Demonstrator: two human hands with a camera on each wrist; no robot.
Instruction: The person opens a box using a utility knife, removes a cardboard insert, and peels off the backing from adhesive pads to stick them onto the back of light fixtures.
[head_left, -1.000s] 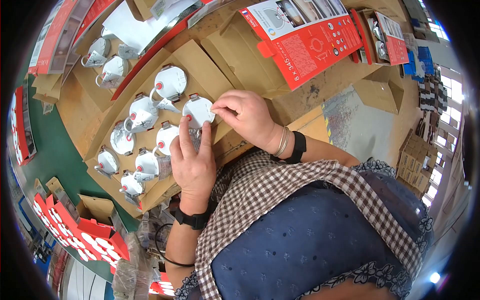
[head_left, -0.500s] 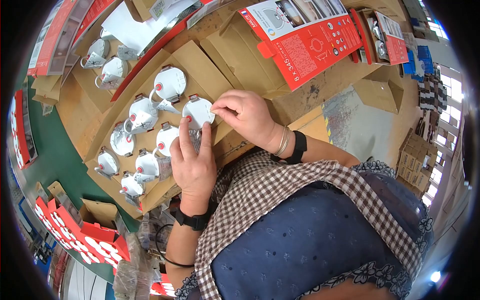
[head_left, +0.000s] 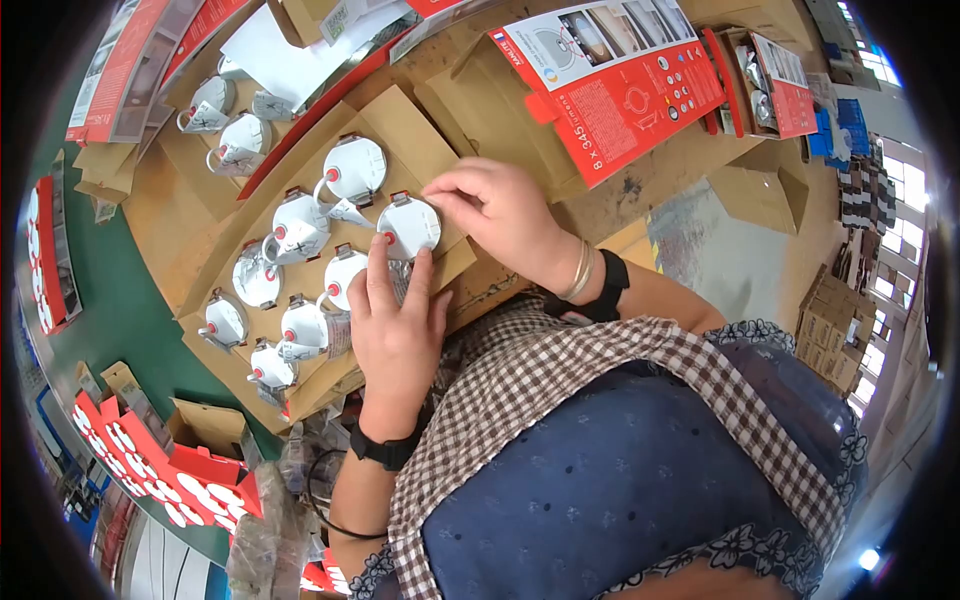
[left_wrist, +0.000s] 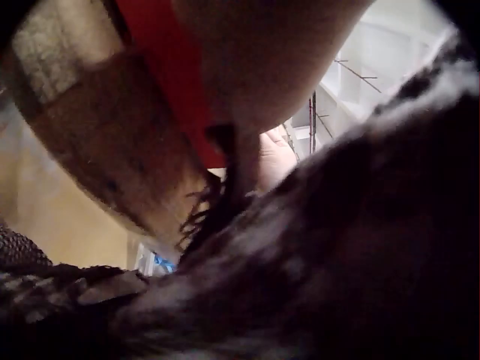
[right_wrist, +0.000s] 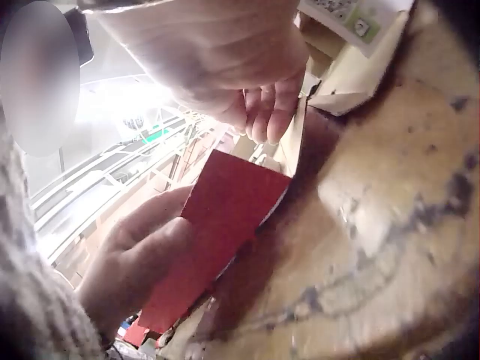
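Fingertips of my right hand (head_left: pixel 497 212) pinch the rim of a round white cup-shaped respirator mask with a red valve (head_left: pixel 409 226), which lies at the near end of a brown cardboard sheet (head_left: pixel 405 125). My left hand (head_left: pixel 393 325) lies flat just below it, fingers straight and close together, two fingertips touching the mask's lower edge. Seven more white masks (head_left: pixel 300 225) sit in two rows on the sheet. A red-and-white printed carton (head_left: pixel 625 85) lies well apart on the wooden bench (head_left: pixel 640 175).
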